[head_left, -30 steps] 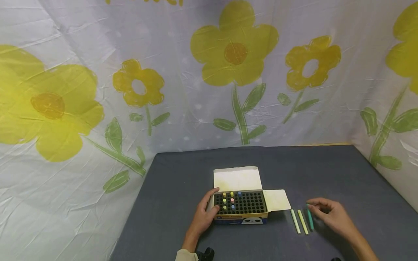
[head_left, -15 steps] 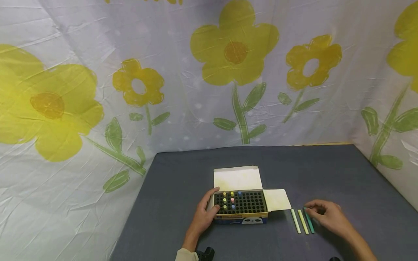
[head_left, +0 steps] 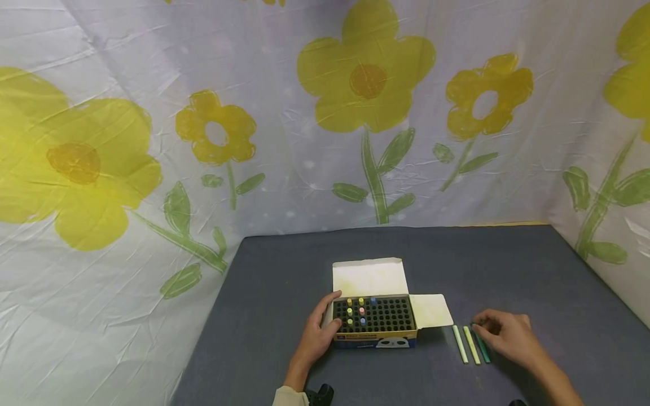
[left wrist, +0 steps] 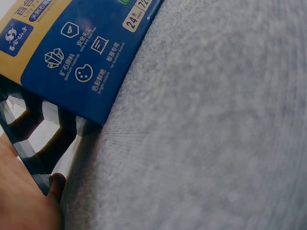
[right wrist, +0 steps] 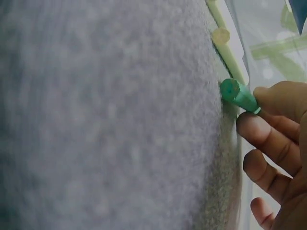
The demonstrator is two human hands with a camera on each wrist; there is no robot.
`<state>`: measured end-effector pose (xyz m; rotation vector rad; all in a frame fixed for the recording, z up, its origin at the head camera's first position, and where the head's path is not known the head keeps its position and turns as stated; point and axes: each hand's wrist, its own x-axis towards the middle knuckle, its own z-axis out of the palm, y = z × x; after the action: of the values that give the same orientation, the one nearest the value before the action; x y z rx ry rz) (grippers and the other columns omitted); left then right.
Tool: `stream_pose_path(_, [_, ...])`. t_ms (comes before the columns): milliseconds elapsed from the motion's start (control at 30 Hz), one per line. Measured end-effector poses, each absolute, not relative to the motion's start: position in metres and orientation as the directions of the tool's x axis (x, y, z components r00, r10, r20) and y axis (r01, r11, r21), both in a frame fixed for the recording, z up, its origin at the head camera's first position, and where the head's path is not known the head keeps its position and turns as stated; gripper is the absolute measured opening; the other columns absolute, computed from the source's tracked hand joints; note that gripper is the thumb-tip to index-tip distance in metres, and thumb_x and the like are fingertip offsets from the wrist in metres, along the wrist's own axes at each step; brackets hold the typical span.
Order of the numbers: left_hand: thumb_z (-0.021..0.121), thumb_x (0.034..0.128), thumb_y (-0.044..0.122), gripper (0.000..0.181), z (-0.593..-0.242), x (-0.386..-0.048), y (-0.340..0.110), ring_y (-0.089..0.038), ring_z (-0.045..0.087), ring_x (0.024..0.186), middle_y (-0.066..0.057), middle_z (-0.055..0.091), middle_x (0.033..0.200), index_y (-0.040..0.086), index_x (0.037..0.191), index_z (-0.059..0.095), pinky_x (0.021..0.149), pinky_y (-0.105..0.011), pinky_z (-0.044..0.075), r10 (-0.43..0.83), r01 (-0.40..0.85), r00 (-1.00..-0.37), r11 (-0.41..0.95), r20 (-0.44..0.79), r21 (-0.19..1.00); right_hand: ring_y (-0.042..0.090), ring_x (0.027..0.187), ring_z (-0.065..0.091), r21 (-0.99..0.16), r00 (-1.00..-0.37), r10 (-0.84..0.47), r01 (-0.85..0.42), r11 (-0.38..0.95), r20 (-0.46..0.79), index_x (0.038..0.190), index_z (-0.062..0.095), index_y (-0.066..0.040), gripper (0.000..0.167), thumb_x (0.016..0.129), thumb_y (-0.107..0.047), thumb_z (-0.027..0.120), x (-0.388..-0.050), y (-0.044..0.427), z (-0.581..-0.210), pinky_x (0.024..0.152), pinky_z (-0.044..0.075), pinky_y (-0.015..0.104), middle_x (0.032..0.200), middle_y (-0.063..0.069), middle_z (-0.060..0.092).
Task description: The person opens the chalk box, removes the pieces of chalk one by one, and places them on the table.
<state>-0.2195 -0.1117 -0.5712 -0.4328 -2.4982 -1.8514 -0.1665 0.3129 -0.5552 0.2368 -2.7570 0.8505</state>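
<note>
My left hand (head_left: 313, 338) grips the left end of a blue and yellow chalk box (head_left: 374, 336), thumb at its near corner; in the left wrist view the fingers of that hand (left wrist: 21, 187) lie against the box's end (left wrist: 72, 62). Several coloured chalks stand in the box's black holed tray (head_left: 386, 316). Over to the right, my right hand (head_left: 515, 338) pinches the far end of a green chalk (head_left: 486, 352) lying on the table. The right wrist view shows the thumb and index finger of the hand (right wrist: 283, 143) at the green chalk's (right wrist: 240, 96) far end.
Beside the green chalk lie a yellow chalk (head_left: 471, 345) and a paler chalk (head_left: 460, 344), roughly parallel. The box's white lid (head_left: 369, 277) stands folded back, and its side flap (head_left: 430, 311) sticks out towards the chalks. A flowered cloth (head_left: 284, 186) hangs behind the dark table (head_left: 274, 270).
My right hand has shifted slightly left, and the green chalk has swung from a steeper angle to lie closer alongside the yellow one. The left hand and box have stayed put.
</note>
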Motion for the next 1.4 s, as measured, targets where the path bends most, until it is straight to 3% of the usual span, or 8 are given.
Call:
stream_pose_path(233, [0.059, 0.0933, 0.005, 0.062, -0.572, -0.22, -0.113, -0.026, 0.049, 0.118, -0.002, 0.048, 0.154, 0.034, 0.147, 0.051, 0.082, -0.032, 0.045, 0.225, 0.22, -0.961, 0.259, 0.163, 0.94, -0.009, 0.06, 0.053, -0.469, -0.953, -0.116, -0.24, 0.85, 0.279, 0.087, 0.073, -0.024, 0.011, 0.084, -0.016, 0.081, -0.167, 0.311, -0.554, 0.076, 0.026, 0.043, 0.067, -0.022, 0.065])
stream_pose_path(433, [0.06, 0.0935, 0.006, 0.061, -0.573, -0.22, -0.113, -0.024, 0.048, 0.12, -0.001, 0.047, 0.155, 0.034, 0.147, 0.051, 0.085, -0.033, 0.043, 0.225, 0.234, -0.958, 0.269, 0.176, 0.934, -0.01, 0.06, 0.053, -0.499, -0.951, -0.091, -0.235, 0.834, 0.297, 0.089, 0.073, -0.023, 0.01, 0.086, -0.015, 0.079, -0.166, 0.311, -0.552, 0.078, 0.026, 0.044, 0.066, -0.024, 0.063])
stream_pose_path(567, [0.06, 0.0935, 0.006, 0.061, -0.574, -0.22, -0.112, -0.024, 0.048, 0.12, 0.0, 0.047, 0.156, 0.035, 0.147, 0.051, 0.086, -0.034, 0.043, 0.223, 0.237, -0.958, 0.27, 0.179, 0.933, -0.008, 0.059, 0.055, -0.544, -0.931, -0.062, -0.263, 0.797, 0.359, 0.093, 0.075, -0.018, 0.01, 0.086, -0.012, 0.079, -0.167, 0.309, -0.549, 0.081, 0.035, 0.044, 0.068, -0.02, 0.064])
stream_pose_path(733, [0.06, 0.0932, 0.006, 0.061, -0.574, -0.22, -0.112, -0.025, 0.049, 0.119, 0.0, 0.048, 0.154, 0.035, 0.147, 0.051, 0.084, -0.033, 0.044, 0.219, 0.237, -0.959, 0.275, 0.179, 0.932, -0.002, 0.065, 0.059, -0.638, -0.909, -0.014, -0.304, 0.708, 0.417, 0.103, 0.074, -0.011, 0.016, 0.087, -0.008, 0.078, -0.168, 0.304, -0.538, 0.058, 0.046, 0.026, 0.076, -0.01, 0.068])
stream_pose_path(900, [0.06, 0.0929, 0.006, 0.061, -0.573, -0.22, -0.112, -0.024, 0.051, 0.117, -0.001, 0.049, 0.153, 0.034, 0.146, 0.051, 0.084, -0.033, 0.044, 0.222, 0.233, -0.959, 0.267, 0.176, 0.935, 0.001, 0.08, 0.057, -0.703, -0.923, 0.029, -0.272, 0.658, 0.384, 0.113, 0.073, -0.012, 0.021, 0.093, -0.015, 0.075, -0.167, 0.293, -0.524, 0.067, 0.046, 0.027, 0.09, -0.009, 0.066])
stream_pose_path(1067, [0.06, 0.0928, 0.005, 0.062, -0.573, -0.22, -0.112, -0.024, 0.053, 0.114, -0.001, 0.052, 0.15, 0.035, 0.146, 0.051, 0.086, -0.032, 0.046, 0.222, 0.228, -0.96, 0.261, 0.171, 0.938, 0.003, 0.087, 0.056, -0.739, -0.915, 0.016, -0.315, 0.595, 0.403, 0.117, 0.071, -0.012, 0.024, 0.093, -0.011, 0.073, -0.169, 0.273, -0.513, 0.075, 0.047, 0.027, 0.098, -0.006, 0.065])
stream_pose_path(1400, [0.06, 0.0934, 0.007, 0.062, -0.575, -0.22, -0.112, -0.024, 0.046, 0.124, 0.003, 0.045, 0.157, 0.039, 0.146, 0.051, 0.089, -0.039, 0.041, 0.213, 0.224, -0.963, 0.283, 0.167, 0.933, 0.007, 0.083, 0.056, -0.683, -0.834, -0.013, -0.46, 0.567, 0.551, 0.111, 0.074, -0.013, 0.03, 0.084, -0.001, 0.079, -0.179, 0.224, -0.512, 0.078, 0.046, 0.033, 0.09, -0.005, 0.07])
